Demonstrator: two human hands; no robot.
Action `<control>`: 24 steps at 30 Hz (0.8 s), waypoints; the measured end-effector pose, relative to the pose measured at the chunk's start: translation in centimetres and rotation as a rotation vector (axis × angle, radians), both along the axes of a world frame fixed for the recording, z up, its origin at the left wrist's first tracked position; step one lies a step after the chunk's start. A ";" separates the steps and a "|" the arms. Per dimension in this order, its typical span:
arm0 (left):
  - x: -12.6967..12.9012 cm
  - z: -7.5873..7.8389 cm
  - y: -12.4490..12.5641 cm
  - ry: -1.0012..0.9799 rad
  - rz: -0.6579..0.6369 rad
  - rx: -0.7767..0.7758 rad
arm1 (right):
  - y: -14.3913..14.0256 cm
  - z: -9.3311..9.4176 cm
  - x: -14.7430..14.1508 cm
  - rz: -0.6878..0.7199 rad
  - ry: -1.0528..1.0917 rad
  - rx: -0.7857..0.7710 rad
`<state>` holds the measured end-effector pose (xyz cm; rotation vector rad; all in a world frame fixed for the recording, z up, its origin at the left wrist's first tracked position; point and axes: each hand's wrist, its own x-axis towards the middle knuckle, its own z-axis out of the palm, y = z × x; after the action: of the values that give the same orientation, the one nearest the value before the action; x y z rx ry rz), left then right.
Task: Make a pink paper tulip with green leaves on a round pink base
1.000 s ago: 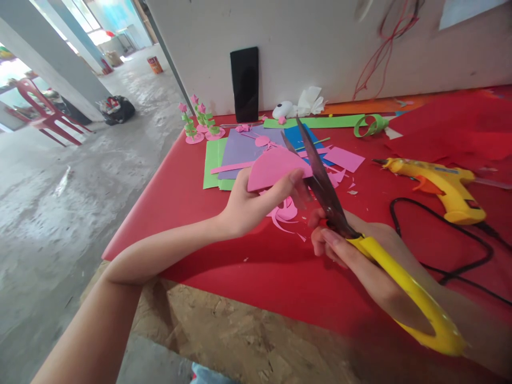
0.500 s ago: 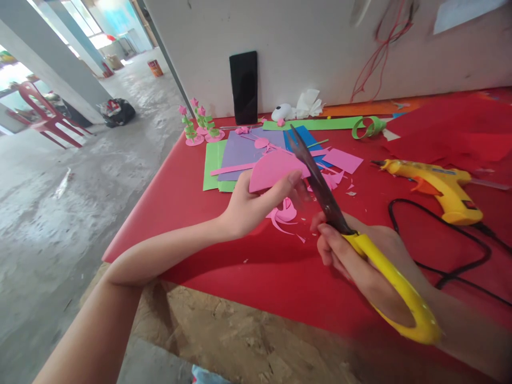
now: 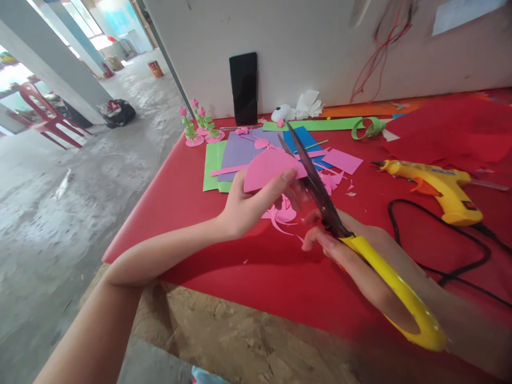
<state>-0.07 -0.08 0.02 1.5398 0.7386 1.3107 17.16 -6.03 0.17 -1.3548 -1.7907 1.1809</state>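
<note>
Glue gun lies right of paper sheets, on table.

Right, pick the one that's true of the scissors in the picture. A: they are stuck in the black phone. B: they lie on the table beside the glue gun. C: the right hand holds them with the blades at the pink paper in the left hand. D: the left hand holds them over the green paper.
C: the right hand grips the yellow-handled scissors, blades at the pink paper held in the left hand.
</note>
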 end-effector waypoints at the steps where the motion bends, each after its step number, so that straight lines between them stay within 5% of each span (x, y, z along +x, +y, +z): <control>1: 0.0 0.0 0.0 -0.004 0.002 0.003 | 0.0 -0.1 0.0 -0.010 0.012 -0.002; 24: -0.1 0.0 0.1 0.041 0.006 -0.067 | 0.3 -1.1 0.1 -0.034 -0.040 -0.022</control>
<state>-0.22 0.02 0.04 1.5159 0.8061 1.2492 17.28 -5.69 -0.91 -1.4254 -1.7807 1.1663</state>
